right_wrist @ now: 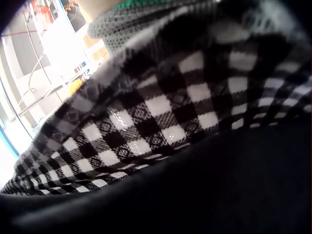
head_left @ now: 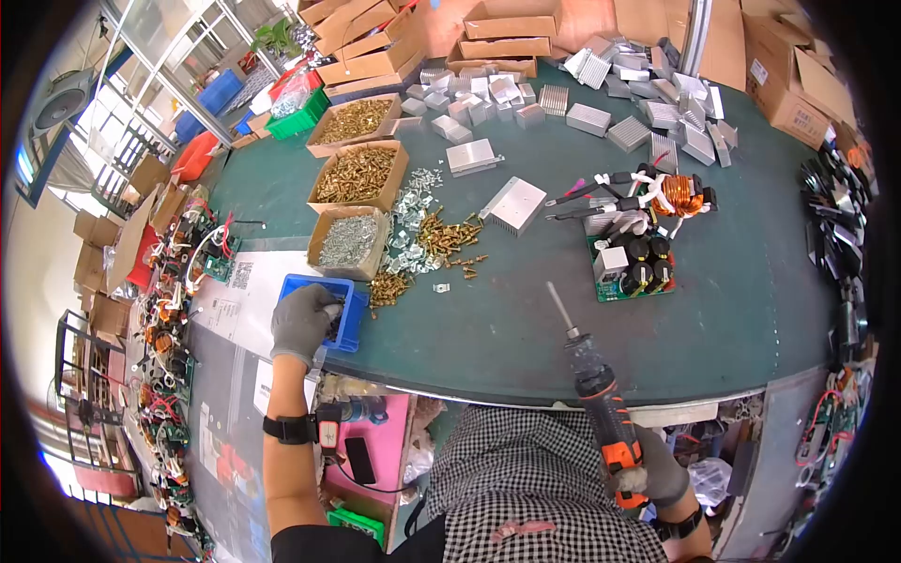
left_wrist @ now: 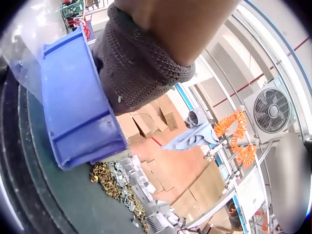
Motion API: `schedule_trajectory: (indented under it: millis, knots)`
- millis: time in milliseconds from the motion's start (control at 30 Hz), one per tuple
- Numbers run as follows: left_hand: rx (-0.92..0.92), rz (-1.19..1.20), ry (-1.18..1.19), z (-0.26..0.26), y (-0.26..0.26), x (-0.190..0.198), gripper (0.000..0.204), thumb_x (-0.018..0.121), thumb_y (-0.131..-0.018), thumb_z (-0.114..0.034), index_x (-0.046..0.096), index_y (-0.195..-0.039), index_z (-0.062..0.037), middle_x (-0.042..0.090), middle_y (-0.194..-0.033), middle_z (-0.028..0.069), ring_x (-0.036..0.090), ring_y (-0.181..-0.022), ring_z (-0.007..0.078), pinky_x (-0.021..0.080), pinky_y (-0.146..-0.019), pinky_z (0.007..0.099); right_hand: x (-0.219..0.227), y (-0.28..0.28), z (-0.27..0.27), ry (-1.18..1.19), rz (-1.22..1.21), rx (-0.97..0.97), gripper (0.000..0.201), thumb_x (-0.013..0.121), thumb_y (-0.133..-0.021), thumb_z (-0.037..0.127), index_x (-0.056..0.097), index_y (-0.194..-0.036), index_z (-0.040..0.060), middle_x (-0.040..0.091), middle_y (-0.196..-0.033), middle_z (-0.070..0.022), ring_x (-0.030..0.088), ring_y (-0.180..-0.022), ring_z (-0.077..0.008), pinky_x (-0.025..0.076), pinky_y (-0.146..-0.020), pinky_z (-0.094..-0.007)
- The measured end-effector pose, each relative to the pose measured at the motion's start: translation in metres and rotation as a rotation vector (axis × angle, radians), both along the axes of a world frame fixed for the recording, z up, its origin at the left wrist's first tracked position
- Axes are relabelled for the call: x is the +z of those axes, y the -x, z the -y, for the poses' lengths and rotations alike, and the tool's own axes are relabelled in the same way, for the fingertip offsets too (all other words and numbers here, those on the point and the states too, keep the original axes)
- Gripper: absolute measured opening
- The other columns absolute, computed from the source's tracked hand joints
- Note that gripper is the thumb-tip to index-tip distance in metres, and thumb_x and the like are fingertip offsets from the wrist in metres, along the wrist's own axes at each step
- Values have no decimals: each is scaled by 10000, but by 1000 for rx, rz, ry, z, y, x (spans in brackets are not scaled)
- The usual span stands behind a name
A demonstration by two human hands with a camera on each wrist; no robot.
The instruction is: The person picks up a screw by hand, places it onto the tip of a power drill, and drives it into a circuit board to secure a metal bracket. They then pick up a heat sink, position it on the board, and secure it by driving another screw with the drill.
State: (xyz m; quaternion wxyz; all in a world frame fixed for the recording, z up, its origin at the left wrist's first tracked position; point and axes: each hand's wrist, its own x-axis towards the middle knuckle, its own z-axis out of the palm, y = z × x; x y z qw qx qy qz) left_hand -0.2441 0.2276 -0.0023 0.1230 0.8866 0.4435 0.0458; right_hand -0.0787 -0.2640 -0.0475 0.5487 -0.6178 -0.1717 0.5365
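Note:
My gloved left hand (head_left: 302,324) reaches into a small blue bin (head_left: 349,330) at the table's front edge. Its fingertips are down among the dark contents, and I cannot tell whether they pinch anything. In the left wrist view, the bin's wall (left_wrist: 75,92) hides those fingers behind it. Low at the right of the head view, my gloved right hand (head_left: 660,472) grips an orange and black electric screwdriver (head_left: 601,399), its long bit pointing up over the table. Beyond the bit sits a green circuit board (head_left: 610,289) with black capacitors and a copper coil (head_left: 678,195).
Cardboard boxes of brass-coloured screws (head_left: 355,174) and small silver parts (head_left: 349,241) stand behind the blue bin, with loose screws (head_left: 446,239) beside them. Finned heat sinks (head_left: 514,205) lie mid-table and pile up at the back. More wired boards (head_left: 169,342) line the left side.

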Motion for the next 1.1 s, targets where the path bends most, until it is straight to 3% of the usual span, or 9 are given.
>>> schedule_trajectory:
  millis: [100,267,367,433,467,533,633,833,1100]
  knots:
    - [-33,-48,-222,6,-3,13,197,733,-740,-228,691,-887,-104,680,-875,91,637,-830,291,487,-738,394,24,2,-7,66,68,86,702,876,-592,268,525,-1124,-28,613,-871,-52,569,-783,-134,495,-714,-294]
    - [9,1,-253,-4,8,9,190,678,-804,-183,678,-984,-121,682,-948,102,648,-846,307,501,-750,393,33,4,-13,104,127,189,711,865,-617,300,524,-1151,-23,623,-881,-64,590,-779,-154,504,-726,-309]
    - [-106,398,-293,5,3,7,186,641,-837,-120,651,-1019,-81,682,-939,120,661,-838,285,507,-734,361,35,6,-16,124,125,231,720,856,-620,350,532,-1146,-21,637,-876,-80,617,-776,-178,510,-729,-316]
    - [-88,761,377,46,-21,21,180,558,-910,-48,586,-1080,5,643,-901,75,607,-758,140,507,-691,270,29,8,-14,156,229,295,729,848,-619,390,541,-1140,-19,646,-875,-93,634,-780,-193,513,-733,-321]
    - [-121,896,609,67,-34,22,200,575,-908,-58,572,-1097,9,603,-905,53,571,-739,118,510,-647,250,30,8,-15,158,233,306,733,842,-619,410,545,-1136,-16,649,-881,-99,638,-789,-197,514,-738,-325]
    - [-258,866,907,97,-51,18,269,640,-893,-164,569,-1087,10,580,-835,38,548,-672,99,479,-556,225,33,11,-19,166,242,319,742,831,-618,449,554,-1130,-11,653,-891,-110,646,-805,-205,514,-748,-333]
    - [-265,803,1306,125,-70,0,332,623,-911,-284,571,-1095,-12,557,-780,9,507,-615,60,418,-506,196,28,14,-14,188,263,327,745,824,-618,465,555,-1134,-1,652,-891,-109,644,-801,-207,513,-752,-341]
    - [-411,654,1250,159,-95,10,361,601,-911,-388,569,-1055,-59,480,-702,-47,399,-533,22,309,-461,165,33,17,-2,190,247,281,749,819,-627,475,547,-1141,3,648,-891,-106,637,-792,-211,508,-748,-337]
    - [-519,654,1144,158,-95,15,285,570,-937,-287,570,-1102,-54,475,-721,-33,411,-584,30,336,-497,174,37,16,-4,171,249,258,729,801,-649,498,551,-1125,6,652,-849,-98,652,-741,-223,517,-712,-335]
